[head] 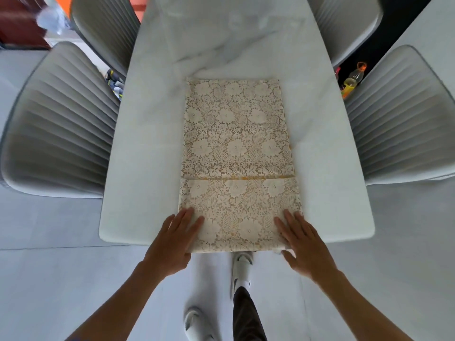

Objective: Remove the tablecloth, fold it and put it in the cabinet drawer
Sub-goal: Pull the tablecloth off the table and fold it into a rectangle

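Observation:
The tablecloth (236, 148), cream lace with a flower pattern, lies folded into a long rectangle on the white marble table (147, 143). Its near end hangs slightly over the table's front edge, and a folded flap covers the near third. My left hand (172, 239) rests flat on the cloth's near left corner, fingers spread. My right hand (300, 242) lies flat on the near right corner, thumb under the hanging edge. Neither hand visibly grips the cloth. No cabinet drawer is in view.
Grey ribbed chairs stand at the table's sides: two on the left (61, 124), two on the right (403, 119). A bottle with yellow liquid (352, 80) sits on the floor at the right. My white shoes (242, 262) show below the table edge.

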`<state>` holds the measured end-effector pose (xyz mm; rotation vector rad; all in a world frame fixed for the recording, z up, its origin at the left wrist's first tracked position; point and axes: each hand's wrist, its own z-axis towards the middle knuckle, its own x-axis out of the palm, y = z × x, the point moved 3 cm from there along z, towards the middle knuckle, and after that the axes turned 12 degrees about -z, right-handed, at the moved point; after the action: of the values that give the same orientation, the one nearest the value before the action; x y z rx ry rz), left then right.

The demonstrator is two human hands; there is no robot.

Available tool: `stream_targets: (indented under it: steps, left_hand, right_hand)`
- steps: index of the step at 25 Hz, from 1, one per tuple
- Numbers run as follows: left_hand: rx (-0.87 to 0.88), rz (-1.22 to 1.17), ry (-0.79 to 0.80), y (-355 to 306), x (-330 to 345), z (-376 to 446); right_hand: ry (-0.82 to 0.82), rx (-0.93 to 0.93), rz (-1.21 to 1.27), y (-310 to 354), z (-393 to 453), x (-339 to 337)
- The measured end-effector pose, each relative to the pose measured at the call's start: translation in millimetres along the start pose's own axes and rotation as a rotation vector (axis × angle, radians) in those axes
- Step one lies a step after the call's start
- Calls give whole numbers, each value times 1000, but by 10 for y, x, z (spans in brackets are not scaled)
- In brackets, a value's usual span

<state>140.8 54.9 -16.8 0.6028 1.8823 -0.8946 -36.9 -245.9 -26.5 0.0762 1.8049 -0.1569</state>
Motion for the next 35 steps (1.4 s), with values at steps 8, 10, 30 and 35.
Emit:
stream_targets:
  steps: [8,10,30,35]
  left_hand:
    - [-3,-157,-91,-125,-76,-135]
    - [-85,-367,-42,-65,-251,-84]
    - [-918,-1218,-380,880,-1110,1825]
    - [-899,-1034,-494,743,-869,1496]
  right_hand:
    - [-200,1,77,-66,-80,-121]
    - [-263,24,117,-118,-58,-238]
    - [97,866,1216,-1297,2569,-619]
    - [-26,790,848,-1173,2588,-700]
